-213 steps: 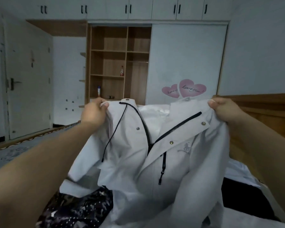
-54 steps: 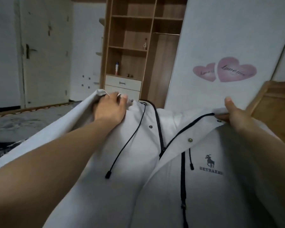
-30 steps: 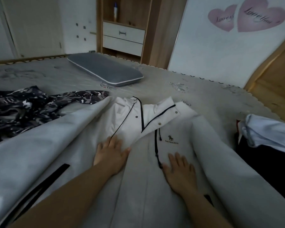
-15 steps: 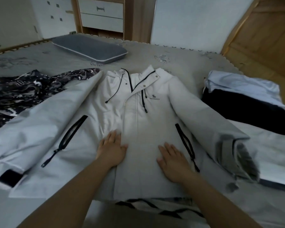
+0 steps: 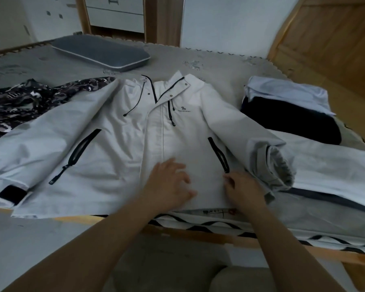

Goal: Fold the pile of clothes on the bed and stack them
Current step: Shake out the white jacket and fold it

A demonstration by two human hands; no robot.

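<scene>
While the white jacket (image 5: pixel 118 144) lies front-up on the bed (image 5: pixel 219 66), the left hand (image 5: pixel 170 182) rests flat on its lower front, fingers spread. Just beside it, the right hand (image 5: pixel 243 188) rests with fingers curled; its grip cannot be determined. Folded clothes (image 5: pixel 289 106) sit beyond the right hand.

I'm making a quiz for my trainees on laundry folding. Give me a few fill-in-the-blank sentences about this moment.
1. The white jacket lies spread on the bed with its front facing ____.
2. Both hands, left hand and right hand, rest near the jacket's ____ hem.
3. The folded stack sits on the person's ____ side.
4. The grey pillow lies ____ the jacket's collar.

Missing words: up; bottom; right; beyond
</scene>
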